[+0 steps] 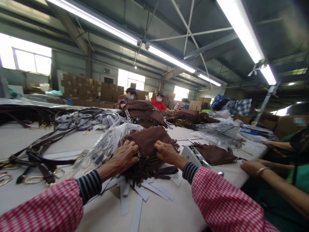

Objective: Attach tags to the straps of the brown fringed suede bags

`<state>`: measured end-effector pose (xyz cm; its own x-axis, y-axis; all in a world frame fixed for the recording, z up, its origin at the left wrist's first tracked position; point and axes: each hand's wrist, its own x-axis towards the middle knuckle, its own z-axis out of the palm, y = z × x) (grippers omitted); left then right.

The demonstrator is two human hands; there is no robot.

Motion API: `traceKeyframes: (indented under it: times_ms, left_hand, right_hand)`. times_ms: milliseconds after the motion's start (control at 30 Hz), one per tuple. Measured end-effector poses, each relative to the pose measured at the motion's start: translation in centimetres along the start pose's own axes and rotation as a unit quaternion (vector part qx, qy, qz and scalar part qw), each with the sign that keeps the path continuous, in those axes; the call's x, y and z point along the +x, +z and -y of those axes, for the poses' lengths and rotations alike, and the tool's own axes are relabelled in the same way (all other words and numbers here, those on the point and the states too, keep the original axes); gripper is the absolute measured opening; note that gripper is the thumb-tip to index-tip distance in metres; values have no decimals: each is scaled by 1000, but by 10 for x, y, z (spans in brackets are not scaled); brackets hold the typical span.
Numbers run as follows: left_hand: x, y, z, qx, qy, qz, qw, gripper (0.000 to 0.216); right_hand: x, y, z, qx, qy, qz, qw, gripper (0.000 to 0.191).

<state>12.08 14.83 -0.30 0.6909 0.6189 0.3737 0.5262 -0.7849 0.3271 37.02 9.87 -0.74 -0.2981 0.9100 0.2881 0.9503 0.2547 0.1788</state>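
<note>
I had my left hand curled with its fingers pressed onto the near edge of the brown fringed bag, and my right hand gripped the same bag from the other side. The bag lay on the white table, atop loose white paper strips. Dark straps with gold rings lay to the left, and a co-worker's hand rested at the table's right edge.

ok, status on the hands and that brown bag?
Left hand and right hand both gripping the brown bag on the table. White strips lie under it, straps at left. Co-worker's hand at right, apart.
</note>
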Motion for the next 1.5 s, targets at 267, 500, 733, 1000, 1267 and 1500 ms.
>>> traceKeyframes:
  times_ms: [267,500,733,1000,1267,1500]
  left_hand:
    - [16,-20,-15,-85,-10,-30,996,28]
    - [-38,-83,-28,-133,-32,-109,985,37]
    - [-87,-127,-25,-100,-129,-197,967,34]
    - [-156,-108,-3,137,-96,-60,984,22]
    - [-196,-36,-43,94,-200,11,975,36]
    - [-156,-16,-39,-236,-354,-137,895,40]
  right_hand:
    - [-12,5,7,50,87,-110,989,39]
    - [-14,-4,19,-18,159,-78,984,33]
    - [-3,-30,69,-9,107,-106,989,33]
    - [-29,-29,95,-75,-26,-85,993,29]
    - [-37,-25,118,-140,-89,-19,986,21]
    - [-50,-40,108,-130,-78,-31,988,29]
